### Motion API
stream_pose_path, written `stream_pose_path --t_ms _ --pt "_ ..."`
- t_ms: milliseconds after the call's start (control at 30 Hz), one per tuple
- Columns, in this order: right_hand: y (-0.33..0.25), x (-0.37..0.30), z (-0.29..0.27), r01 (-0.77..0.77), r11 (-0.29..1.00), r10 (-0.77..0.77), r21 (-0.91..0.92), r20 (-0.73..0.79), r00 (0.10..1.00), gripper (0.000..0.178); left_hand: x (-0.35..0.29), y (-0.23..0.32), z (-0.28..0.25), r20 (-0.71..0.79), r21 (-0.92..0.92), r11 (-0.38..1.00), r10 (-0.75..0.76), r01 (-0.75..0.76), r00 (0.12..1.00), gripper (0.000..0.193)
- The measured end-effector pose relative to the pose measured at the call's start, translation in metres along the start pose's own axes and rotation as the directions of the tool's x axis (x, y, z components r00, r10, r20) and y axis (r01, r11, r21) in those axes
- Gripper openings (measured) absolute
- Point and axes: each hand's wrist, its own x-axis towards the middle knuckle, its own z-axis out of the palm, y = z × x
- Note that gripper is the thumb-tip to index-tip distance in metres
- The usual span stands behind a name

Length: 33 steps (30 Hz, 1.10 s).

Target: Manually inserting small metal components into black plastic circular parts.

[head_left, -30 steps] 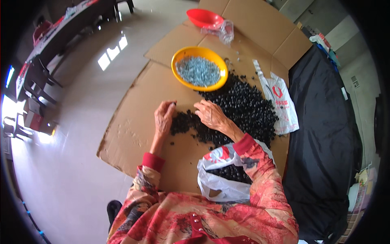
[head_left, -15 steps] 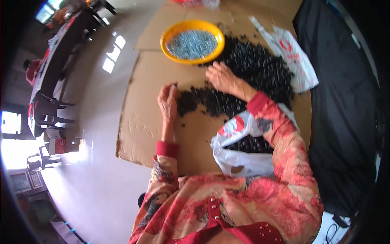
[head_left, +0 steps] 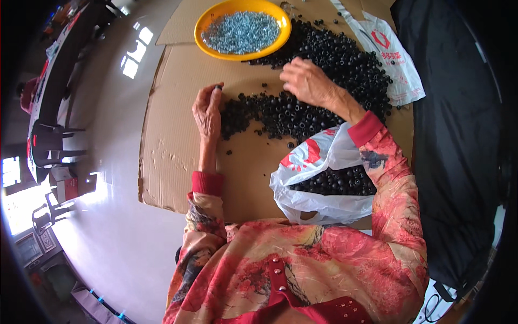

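You are working with both bare hands over a cardboard sheet (head_left: 178,113). Your left hand (head_left: 206,113) is standing upright at the left end of the black heap, its grip closing thumb and finger together on one black bead (head_left: 218,87). That bead is sitting at the fingertips, well left of the main heap. It is showing small and partly covered, so its exact form is only fairly read.

Your right hand (head_left: 308,81) is hovering palm down along the heap's inner edge, its fingers bending toward your left. Its fingertips are pointing downward and inward, and I cannot tell whether that grip is holding anything.

The heap of black beads (head_left: 353,62) is spreading beneath and beyond your right hand, with a band running leftward to just beside your left hand. A few strays are lying apart on the sheet. Past the hands, a yellow bowl (head_left: 243,56) is holding small pale blue-grey pieces (head_left: 241,32). Nearer you, an open white bag (head_left: 313,204) is lying under your right forearm and containing more beads of the same kind. A flattened bag (head_left: 404,75) with red print is resting along the heap's right side. Black fabric (head_left: 448,135) is hanging beyond the sheet's right edge.
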Motion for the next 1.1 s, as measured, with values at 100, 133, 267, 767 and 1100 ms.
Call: stream_pose_path --t_ms 100,133,267,767,1100 --pt "0.004 0.017 -0.01 -0.012 0.991 0.031 0.136 -0.137 0.99 0.009 0.005 0.003 -0.002 0.0 -0.129 0.991 -0.032 0.031 0.999 0.018" --pt "0.009 0.019 -0.004 -0.023 0.989 0.044 0.145 -0.145 0.989 0.009 0.006 0.003 -0.001 -0.016 -0.181 0.983 -0.028 0.025 0.999 0.018" --pt "0.006 0.025 0.011 -0.106 0.983 0.11 0.149 -0.017 0.994 0.007 0.007 0.0 0.002 -0.012 -0.258 0.966 -0.014 0.01 1.0 0.018" --pt "0.043 0.055 -0.002 -0.453 0.183 0.793 0.873 0.141 0.592 0.028 0.025 -0.005 0.005 0.023 -0.179 0.984 0.007 -0.003 1.0 0.021" --pt "0.105 0.078 0.014 -0.535 -0.035 0.778 0.844 0.359 0.515 0.024 0.089 -0.007 0.011 0.033 -0.53 0.837 -0.137 0.134 0.99 0.031"
